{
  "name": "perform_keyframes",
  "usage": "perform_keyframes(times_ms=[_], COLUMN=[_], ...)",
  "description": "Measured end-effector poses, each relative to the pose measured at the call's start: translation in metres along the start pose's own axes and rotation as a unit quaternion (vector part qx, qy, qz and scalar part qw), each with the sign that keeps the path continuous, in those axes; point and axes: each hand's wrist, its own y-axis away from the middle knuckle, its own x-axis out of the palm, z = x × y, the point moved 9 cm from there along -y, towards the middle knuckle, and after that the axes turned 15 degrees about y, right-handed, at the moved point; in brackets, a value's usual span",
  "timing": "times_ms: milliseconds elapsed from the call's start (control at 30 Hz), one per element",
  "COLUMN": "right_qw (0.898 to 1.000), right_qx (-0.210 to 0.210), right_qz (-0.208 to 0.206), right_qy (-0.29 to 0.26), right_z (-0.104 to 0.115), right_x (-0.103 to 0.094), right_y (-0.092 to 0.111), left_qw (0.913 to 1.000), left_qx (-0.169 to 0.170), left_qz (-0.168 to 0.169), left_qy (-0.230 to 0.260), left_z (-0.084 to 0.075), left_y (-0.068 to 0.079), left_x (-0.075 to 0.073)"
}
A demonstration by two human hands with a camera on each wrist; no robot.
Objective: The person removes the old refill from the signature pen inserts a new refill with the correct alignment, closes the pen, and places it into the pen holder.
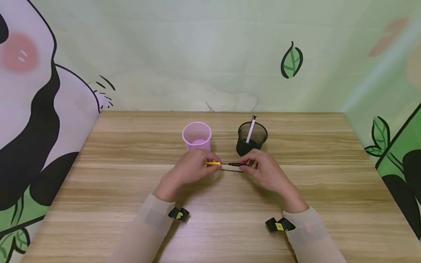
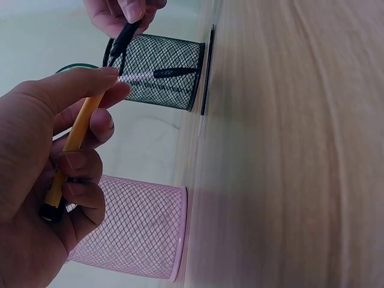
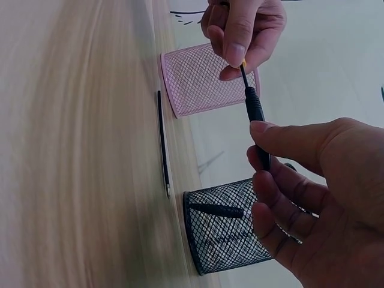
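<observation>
My left hand [image 1: 190, 168] holds a yellow pen barrel [image 2: 83, 125] with a black end, its fingers curled round it. Between the thumb and fingers of my right hand [image 1: 264, 170] is a black pen grip [image 3: 254, 105]. From that grip a thin dark rod [image 3: 244, 77] runs to the mouth of the yellow barrel, partly hidden by the left fingertips; how far it goes in cannot be seen. A loose black pen refill [image 3: 162, 141] lies on the table just beneath and beyond the hands.
Behind the left hand stands a pink mesh pen cup [image 1: 198, 144]. Behind the right hand is a black mesh pen cup [image 1: 244, 148] with a white pen [image 1: 251, 129] leaning in it. The wooden table [image 1: 217, 226] ends at a printed cloth backdrop [image 1: 197, 54].
</observation>
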Motion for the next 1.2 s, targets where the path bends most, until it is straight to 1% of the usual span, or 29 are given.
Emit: perform_keyframes(times_ms=[167, 400, 667, 933, 1200], right_qw=[1.0, 1.0, 1.0, 1.0, 1.0], right_qx=[0.0, -0.017, -0.016, -0.021, -0.028], right_qz=[0.0, -0.008, -0.005, -0.004, -0.011], right_qy=[-0.004, -0.008, -0.009, -0.008, -0.007], right_z=[0.0, 0.004, 0.006, 0.009, 0.011], right_x=[0.001, 0.003, 0.004, 0.005, 0.005], right_y=[0.0, -0.002, -0.001, -0.001, 0.0], left_qw=[0.9999, 0.9999, 0.9998, 0.9998, 0.9998], left_qx=[0.004, 0.004, -0.001, 0.004, 0.007], left_qz=[0.008, 0.012, 0.02, 0.019, 0.021], left_qy=[-0.005, -0.001, 0.002, 0.002, 0.005], left_z=[-0.002, -0.005, -0.006, -0.009, -0.011], left_y=[0.0, 0.0, -0.001, -0.001, -0.001], left_x=[0.003, 0.003, 0.006, 0.007, 0.008])
